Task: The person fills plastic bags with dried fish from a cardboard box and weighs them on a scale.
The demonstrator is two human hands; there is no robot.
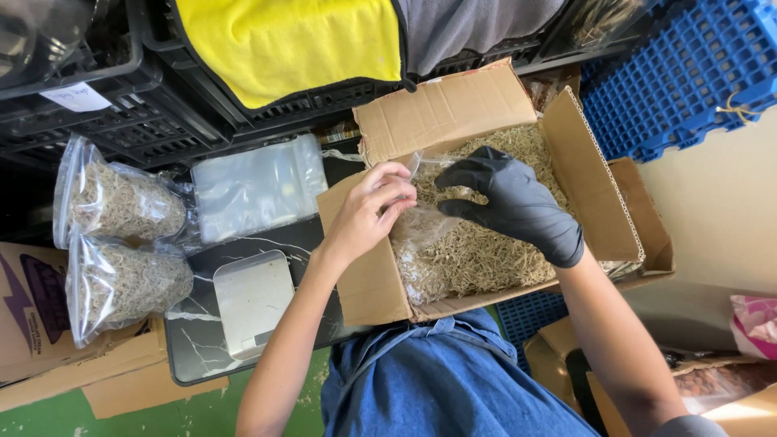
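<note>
Pinching the mouth of a clear plastic bag (421, 231) between the bare left hand (368, 212) and gloved right hand (510, 202), the person holds it just below both hands, its long axis running toward them over the straw-filled cardboard box (603, 202).

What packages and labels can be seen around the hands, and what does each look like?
Clear bag: held by both hands over the open box, part-filled with pale shreds.
Two filled bags: left, stacked, clear, same pale shreds.
Empty bags: beside them, a clear flat pile.
White label: on the black crate, upper left.
Printed carton: far left, brown with purple.
</note>
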